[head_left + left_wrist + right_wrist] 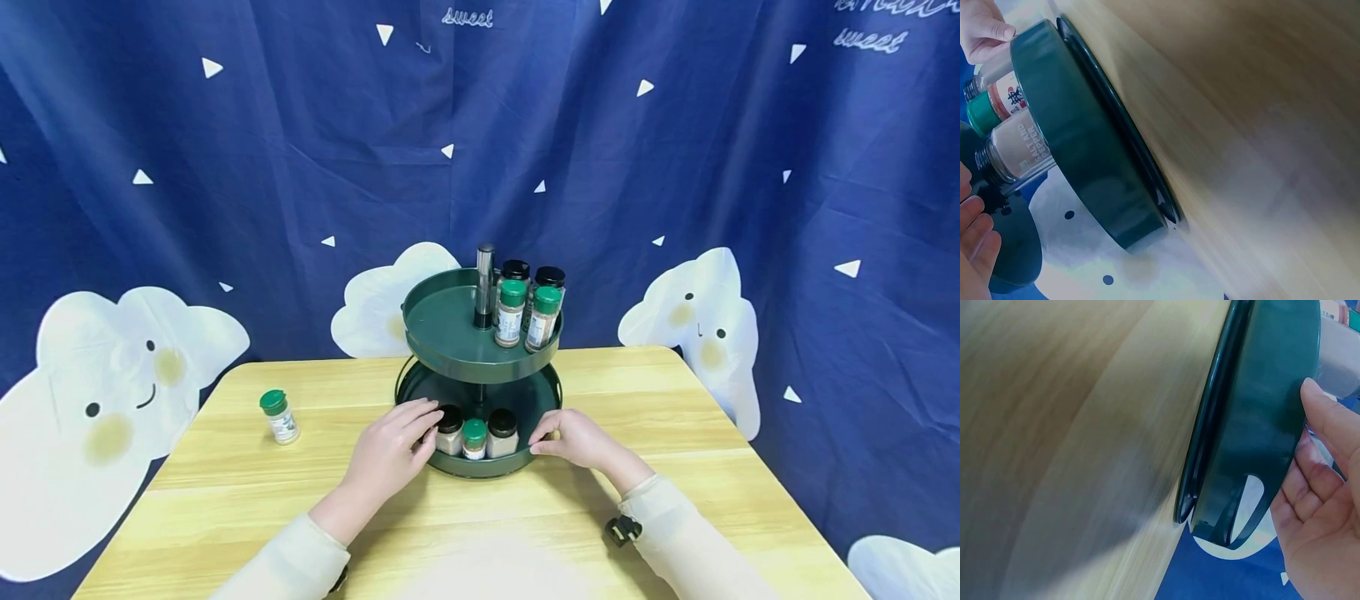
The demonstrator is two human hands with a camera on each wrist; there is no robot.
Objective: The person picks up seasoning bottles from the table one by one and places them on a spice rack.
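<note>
A dark green two-tier spice rack [480,468] stands on the table. Along the front of its lower tray are a black-lidded jar [449,440], a small green-lidded bottle [474,445] and another black-lidded jar [502,442]. My left hand [393,446] is beside the leftmost jar, its fingers [977,234] loosely extended near the lid in the left wrist view. With my right hand [573,437] I pinch the lower tray's rim at the front right. In the right wrist view the thumb [1329,412] lies at the rim's edge, the other fingers behind it.
Two green-capped shakers [509,321] and two black-capped bottles [550,277] stand on the upper tray [442,321], right of the metal post [485,287]. A lone green-capped shaker [282,421] stands at the table's left. Behind the wooden table [675,467] hangs a blue curtain [300,125].
</note>
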